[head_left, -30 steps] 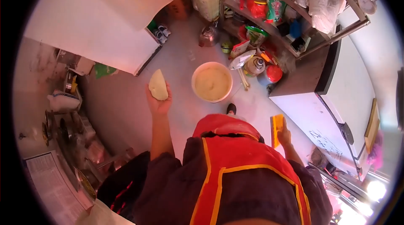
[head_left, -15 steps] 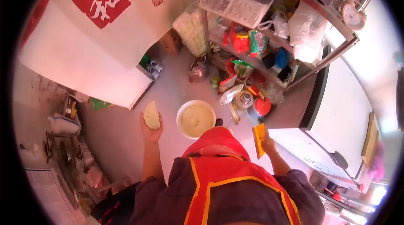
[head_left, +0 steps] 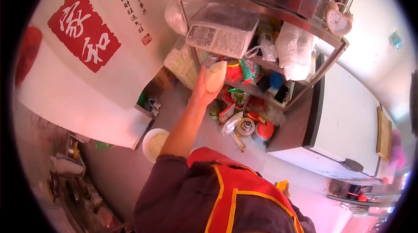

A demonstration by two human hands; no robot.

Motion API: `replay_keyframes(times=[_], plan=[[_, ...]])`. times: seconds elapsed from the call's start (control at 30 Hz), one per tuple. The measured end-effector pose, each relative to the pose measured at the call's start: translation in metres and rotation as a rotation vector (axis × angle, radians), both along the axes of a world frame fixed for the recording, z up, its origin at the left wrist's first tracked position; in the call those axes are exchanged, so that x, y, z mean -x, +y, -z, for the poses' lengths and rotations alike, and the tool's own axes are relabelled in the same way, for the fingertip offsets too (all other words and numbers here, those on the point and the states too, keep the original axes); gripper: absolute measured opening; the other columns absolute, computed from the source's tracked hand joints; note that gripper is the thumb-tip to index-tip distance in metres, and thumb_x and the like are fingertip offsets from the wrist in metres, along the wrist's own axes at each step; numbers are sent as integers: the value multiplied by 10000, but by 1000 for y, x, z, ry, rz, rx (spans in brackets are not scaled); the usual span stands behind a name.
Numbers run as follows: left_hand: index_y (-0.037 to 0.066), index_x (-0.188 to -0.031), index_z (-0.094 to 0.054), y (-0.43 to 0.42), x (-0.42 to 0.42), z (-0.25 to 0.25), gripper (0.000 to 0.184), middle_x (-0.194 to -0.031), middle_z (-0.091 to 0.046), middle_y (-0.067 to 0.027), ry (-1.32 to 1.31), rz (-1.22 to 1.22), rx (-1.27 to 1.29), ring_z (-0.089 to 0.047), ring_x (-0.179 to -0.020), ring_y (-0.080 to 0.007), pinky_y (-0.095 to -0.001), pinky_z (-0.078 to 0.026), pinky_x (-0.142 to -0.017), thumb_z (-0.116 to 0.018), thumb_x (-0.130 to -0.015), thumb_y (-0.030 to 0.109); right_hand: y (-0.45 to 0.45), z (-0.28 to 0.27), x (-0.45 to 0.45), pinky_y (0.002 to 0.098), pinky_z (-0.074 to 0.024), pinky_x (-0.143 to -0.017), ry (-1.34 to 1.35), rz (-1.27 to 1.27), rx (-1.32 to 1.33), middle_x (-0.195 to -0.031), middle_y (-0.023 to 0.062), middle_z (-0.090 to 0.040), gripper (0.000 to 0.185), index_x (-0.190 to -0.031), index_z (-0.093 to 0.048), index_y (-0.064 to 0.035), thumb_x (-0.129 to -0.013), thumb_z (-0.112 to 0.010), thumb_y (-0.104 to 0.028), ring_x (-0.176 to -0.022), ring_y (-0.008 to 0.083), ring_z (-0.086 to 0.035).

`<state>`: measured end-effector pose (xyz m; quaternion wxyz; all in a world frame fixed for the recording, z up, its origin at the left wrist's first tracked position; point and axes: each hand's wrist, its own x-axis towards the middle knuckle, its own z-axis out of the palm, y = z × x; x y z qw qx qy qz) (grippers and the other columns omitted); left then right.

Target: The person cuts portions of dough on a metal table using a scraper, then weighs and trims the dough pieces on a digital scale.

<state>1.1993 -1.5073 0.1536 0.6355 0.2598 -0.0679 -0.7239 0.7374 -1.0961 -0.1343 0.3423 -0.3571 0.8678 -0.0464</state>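
Observation:
My left hand is raised in front of the metal shelf, its fingers curled round a pale piece of dough. Just above the dough stands a dusty grey boxy device with two front panels, like a weighing scale. Low at the right, my right hand is mostly hidden by my body and grips a yellow scraper. Left of my forearm is a white bowl holding a pale, dough-like mass, partly covered by the arm.
The metal shelf carries bags and packets. Below it, a red-lidded jar, bottles and packets stand on the grey counter. A white chest freezer is at the right. A lettered white sheet hangs at the left.
My left hand has lifted the dough up and right, from beside the bowl to the shelf. My right hand has dropped lower with the scraper. The view has turned, shifting the bowl leftward.

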Motion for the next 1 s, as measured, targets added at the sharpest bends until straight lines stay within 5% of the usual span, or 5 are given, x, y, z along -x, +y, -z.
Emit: replay_keyframes(times=[0.2,0.5,0.67,0.87,1.0], plan=[[26,-1250,-498,-100,-11,-30,465,-1219,-581,-115,35,141,178,-571,-1125,-270,-405,-489,-934,-541,-940,369,-61,-11,-39,477,-503,-800,70,-24,10,-991,266,-655,794,-1504,-164,-228,-816,-513,-39,-935,427,-639],[-18,-1105,-602,-335,-42,-56,423,-1023,-667,-123,-628,63,318,-666,-902,-255,-317,-518,-812,-659,-848,314,-207,-71,-186,469,-507,-748,23,135,312,-1004,266,-653,786,-1509,-147,-241,-835,-514,-68,-895,422,-653],[82,-1313,-486,-486,-52,26,510,-1273,-551,-73,-752,338,481,-514,-1195,-214,-357,-432,-1007,-648,-838,172,-280,-142,-261,456,-511,-744,52,175,408,-1010,249,-655,734,-1504,-172,-225,-862,-494,-69,-894,439,-644],[52,-1306,-487,-462,-84,-25,512,-1236,-582,-66,-1617,48,888,-472,-1213,-210,-364,-375,-1001,-615,-887,316,-353,-214,-293,406,-547,-756,25,-33,790,-1188,228,-602,730,-1500,-182,-172,-867,-509,-13,-956,375,-660],[39,-1176,-564,-443,-118,-57,394,-1133,-615,-79,-1608,49,920,-560,-1042,-210,-363,-450,-883,-635,-880,289,-428,-304,-311,380,-549,-819,11,-201,991,-1237,193,-586,660,-1494,-225,-155,-914,-507,-13,-1043,345,-638]])
